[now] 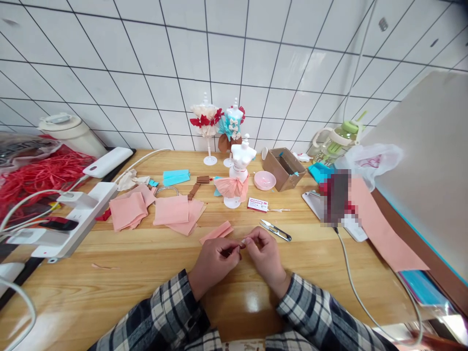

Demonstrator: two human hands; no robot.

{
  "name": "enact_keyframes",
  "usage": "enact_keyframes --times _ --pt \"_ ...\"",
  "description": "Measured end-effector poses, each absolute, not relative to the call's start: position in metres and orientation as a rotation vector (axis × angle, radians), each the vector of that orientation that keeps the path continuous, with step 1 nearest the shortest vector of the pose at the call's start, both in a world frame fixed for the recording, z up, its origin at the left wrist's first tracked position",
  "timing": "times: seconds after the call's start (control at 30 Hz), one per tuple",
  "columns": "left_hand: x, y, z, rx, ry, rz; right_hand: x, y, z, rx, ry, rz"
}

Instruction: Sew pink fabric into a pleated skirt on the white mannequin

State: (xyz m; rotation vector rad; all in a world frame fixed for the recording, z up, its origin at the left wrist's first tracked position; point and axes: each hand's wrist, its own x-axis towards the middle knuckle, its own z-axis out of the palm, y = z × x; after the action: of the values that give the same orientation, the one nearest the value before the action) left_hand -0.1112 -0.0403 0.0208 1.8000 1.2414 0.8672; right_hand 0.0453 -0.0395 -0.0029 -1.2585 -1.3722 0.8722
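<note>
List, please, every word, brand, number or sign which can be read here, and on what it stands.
No text can be read with certainty.
Red-and-white card: print too small.
White plastic bag: reddish print, blurred.
Crumpled bag at far left: pale letters, distorted, unclear.
White device beside the power strip: markings too small.

Glossy wood under glazed tile.
From my end, the tabletop (146, 273) shows varnished grain; the wall tiles (186, 53) shine, smooth. I see crinkly, matt, paper-like peach sheets (171, 210), polished metal snips (276, 230), a smooth, plastic-looking white dress form (243, 156) and soft plaid cloth sleeves (171, 302).
</note>
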Motion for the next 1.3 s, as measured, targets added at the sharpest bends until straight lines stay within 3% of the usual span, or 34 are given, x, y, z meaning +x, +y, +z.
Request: enact_keyframes --times 0.23,0.57,0.8,1.0,1.13,1.3 --pt "-0.114 -0.047 0.029 1.843 0.901 1.032 0.059 -0.024 -0.004 -1.365 -1.251 0.923" --pt "-0.118 -0.052 0.028 1.699 0.891 1.201 0.088 -0.013 0.018 -1.285 -0.771 1.244" --pt "-0.116 -0.054 0.026 1.708 0.842 1.111 0.142 0.061 0.082 -1.191 -0.967 0.583" --pt "-0.117 -0.054 0.026 1.691 0.812 1.079 0.168 0.121 0.09 -1.701 -1.317 -0.054" --pt "-0.118 -0.054 0.024 1.603 0.764 1.122 0.174 0.133 0.075 -1.964 -1.559 -0.123" --pt "-0.119 -0.056 0.018 1.469 0.698 1.127 0.172 0.113 0.074 -1.794 -1.579 -0.232"
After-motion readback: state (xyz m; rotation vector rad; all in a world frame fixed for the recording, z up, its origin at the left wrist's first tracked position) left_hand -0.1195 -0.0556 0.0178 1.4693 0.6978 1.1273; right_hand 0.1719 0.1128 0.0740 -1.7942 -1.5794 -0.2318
